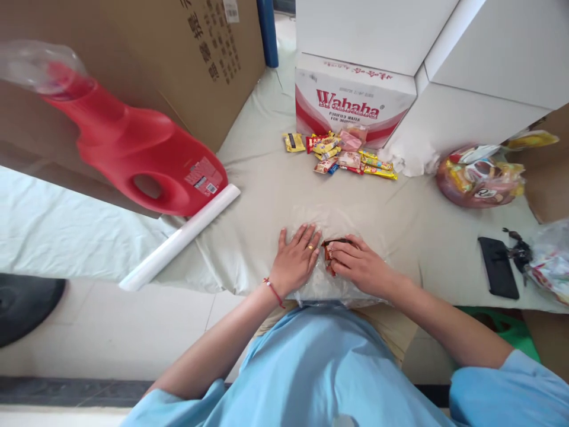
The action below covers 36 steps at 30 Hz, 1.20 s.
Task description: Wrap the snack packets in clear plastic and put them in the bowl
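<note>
A sheet of clear plastic film (pixel 313 216) lies on the cloth-covered table in front of me. My left hand (pixel 297 257) rests flat on it, fingers spread and holding nothing. Just to its right, my right hand (pixel 355 264) is closed over small red-brown wrapped snacks (pixel 329 252), pressing them against the film. The fingers cover most of the snacks, so their number is unclear. Beyond the film lies a pile of small wrapped snacks (pixel 349 159) in yellow, red and pink packets.
A white roll (pixel 180 237) lies left, beside a large red jug (pixel 151 148) and a cardboard box (pixel 213 65). A Wahaha box (pixel 351 107) stands behind the pile. On the right are a filled snack bowl (pixel 480 178), a black phone (pixel 498 268) and a plastic bag (pixel 551 261).
</note>
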Tool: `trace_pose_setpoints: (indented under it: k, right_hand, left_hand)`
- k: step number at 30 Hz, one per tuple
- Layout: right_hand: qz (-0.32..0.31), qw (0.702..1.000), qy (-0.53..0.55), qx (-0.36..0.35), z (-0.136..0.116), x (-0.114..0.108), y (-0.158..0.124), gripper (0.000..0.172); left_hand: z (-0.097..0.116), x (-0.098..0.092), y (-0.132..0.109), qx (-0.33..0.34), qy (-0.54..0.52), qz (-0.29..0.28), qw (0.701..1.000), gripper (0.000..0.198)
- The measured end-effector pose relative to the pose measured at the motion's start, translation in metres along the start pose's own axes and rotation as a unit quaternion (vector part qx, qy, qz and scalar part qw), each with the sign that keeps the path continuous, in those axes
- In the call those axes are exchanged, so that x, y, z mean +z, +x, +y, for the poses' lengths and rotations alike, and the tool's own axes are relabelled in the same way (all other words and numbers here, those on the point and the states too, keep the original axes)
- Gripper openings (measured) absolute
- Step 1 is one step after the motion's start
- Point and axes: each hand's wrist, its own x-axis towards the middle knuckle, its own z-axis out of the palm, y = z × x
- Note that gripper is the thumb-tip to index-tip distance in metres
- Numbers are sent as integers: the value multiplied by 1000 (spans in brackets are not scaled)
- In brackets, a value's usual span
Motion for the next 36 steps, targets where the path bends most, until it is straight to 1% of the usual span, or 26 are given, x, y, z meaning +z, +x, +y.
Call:
trace_pose_setpoints:
  k: [1,3,5,7,9,11,12,15,17,19,21,23,26,27,29,33,36]
  right_hand:
    - [6,1000,25,9,1,-5,-4,29]
    - [19,995,89,48,7,-24,-9,26]
    - [32,983,151,95,18,-42,-9,30]
    - [26,974,187,122,31,-51,-3,36]
    - [-7,975,185,123,43,-47,7,38]
    - [-49,981,149,118,50,-34,18,37]
    - [-60,983,126,120,52,-27,22,37]
    - [-47,986,85,137,48,-13,26,44]
    - [-40,987,82,134,43,-12,22,55]
    - [-53,988,70,128,38,-12,18,64]
    - [-69,986,58,137,35,-11,14,63]
    - [-69,984,57,154,32,-7,12,62]
    - [-40,983,69,165,27,2,13,74]
    - [-33,984,71,163,26,4,14,76]
    - [-30,986,67,152,23,7,17,71]
    - [-54,989,34,134,20,8,19,55]
    - [-53,988,16,143,23,4,18,52]
  left_hand:
    - [0,1,0,0,1,1,1000,53]
    - [0,2,0,-1,2,2,1000,54]
    - [-1,3,0,0,5,3,1000,54]
    - [-1,3,1,0,8,5,1000,53]
    - [-1,4,1,0,13,5,1000,53]
    - [0,4,1,0,18,6,1000,53]
    - [0,4,1,1,20,6,1000,53]
    - [-1,5,1,4,23,9,1000,54]
    - [-2,6,0,7,24,12,1000,54]
    - [-2,8,0,8,25,15,1000,54]
    - [-3,9,0,8,25,18,999,53]
    - [-3,9,0,7,25,20,999,53]
    - [-3,9,1,8,21,24,999,53]
    - [-3,9,1,9,18,25,999,53]
    - [-3,9,0,10,14,30,999,52]
    - [-3,10,0,10,8,33,999,52]
    - [-3,11,0,5,6,35,999,53]
